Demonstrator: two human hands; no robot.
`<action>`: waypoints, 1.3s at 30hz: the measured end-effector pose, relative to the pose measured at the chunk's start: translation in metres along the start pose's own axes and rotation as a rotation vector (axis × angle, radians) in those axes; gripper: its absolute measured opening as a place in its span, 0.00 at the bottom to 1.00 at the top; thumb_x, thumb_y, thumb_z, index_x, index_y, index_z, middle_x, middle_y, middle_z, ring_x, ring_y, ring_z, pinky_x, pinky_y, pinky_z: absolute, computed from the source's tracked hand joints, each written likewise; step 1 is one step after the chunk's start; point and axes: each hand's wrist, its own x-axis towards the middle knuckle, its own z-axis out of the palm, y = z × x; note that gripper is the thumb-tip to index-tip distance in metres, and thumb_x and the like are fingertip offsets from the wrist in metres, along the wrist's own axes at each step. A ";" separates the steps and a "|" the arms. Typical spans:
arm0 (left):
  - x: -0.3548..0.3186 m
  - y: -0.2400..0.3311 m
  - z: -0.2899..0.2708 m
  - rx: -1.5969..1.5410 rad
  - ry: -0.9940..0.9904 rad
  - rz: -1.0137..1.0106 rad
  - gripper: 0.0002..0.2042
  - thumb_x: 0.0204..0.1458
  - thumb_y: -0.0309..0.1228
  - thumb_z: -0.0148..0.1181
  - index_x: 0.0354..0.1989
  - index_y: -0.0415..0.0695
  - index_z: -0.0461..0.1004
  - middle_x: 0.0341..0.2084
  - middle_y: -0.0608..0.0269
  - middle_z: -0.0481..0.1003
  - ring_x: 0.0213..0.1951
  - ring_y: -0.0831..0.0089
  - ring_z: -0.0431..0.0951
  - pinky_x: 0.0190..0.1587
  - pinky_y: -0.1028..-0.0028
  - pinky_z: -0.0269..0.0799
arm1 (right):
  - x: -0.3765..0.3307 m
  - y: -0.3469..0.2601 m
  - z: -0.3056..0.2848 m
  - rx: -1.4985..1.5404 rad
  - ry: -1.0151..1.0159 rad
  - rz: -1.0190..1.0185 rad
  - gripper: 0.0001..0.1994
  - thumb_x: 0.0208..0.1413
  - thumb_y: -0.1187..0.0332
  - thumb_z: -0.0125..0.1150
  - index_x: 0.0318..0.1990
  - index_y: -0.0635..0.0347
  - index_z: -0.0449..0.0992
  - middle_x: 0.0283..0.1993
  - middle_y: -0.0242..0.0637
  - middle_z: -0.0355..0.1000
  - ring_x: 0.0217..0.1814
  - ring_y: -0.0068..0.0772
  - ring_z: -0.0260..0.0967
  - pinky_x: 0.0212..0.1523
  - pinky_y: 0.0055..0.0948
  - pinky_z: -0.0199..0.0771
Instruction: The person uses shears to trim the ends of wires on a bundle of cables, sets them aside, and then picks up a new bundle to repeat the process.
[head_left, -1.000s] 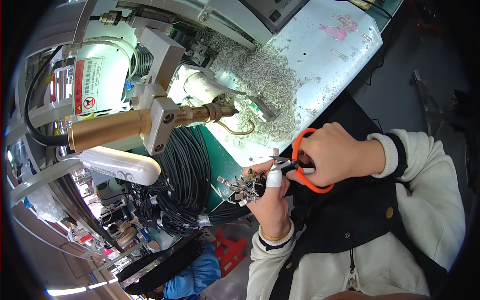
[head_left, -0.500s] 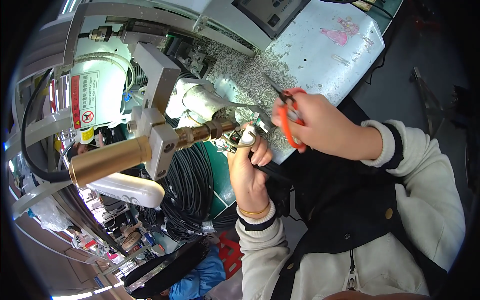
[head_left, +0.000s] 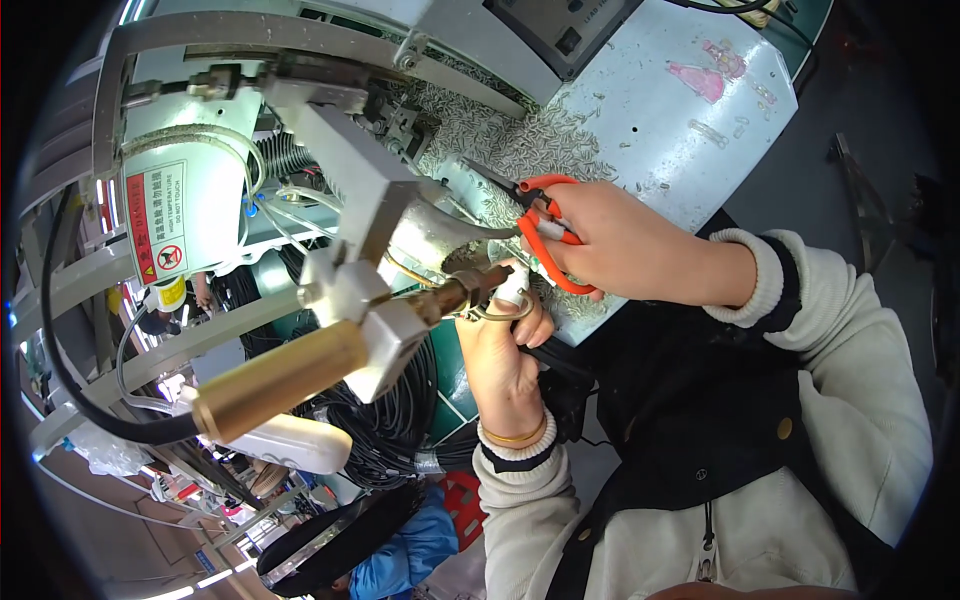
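My right grip [head_left: 612, 237] holds the orange-handled scissors [head_left: 527, 193], blades [head_left: 491, 178] to its left. My left grip [head_left: 506, 348] is just beside the brass nozzle [head_left: 463, 292]; what it holds, I cannot tell. A careless lift could knock it against this metal.

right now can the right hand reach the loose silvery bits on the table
Probably yes: the right hand is close to the silvery bits with nothing visible blocking it, though the orange-handled scissors it holds may hinder picking.
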 end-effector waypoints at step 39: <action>-0.084 -0.040 0.021 0.249 0.174 0.144 0.11 0.45 0.17 0.52 0.39 0.37 0.65 0.28 0.61 0.69 0.35 0.75 0.70 0.42 0.78 0.62 | -0.061 0.004 0.003 -0.241 -0.196 -0.373 0.10 0.39 0.75 0.57 0.32 0.60 0.69 0.25 0.38 0.68 0.27 0.39 0.68 0.25 0.28 0.65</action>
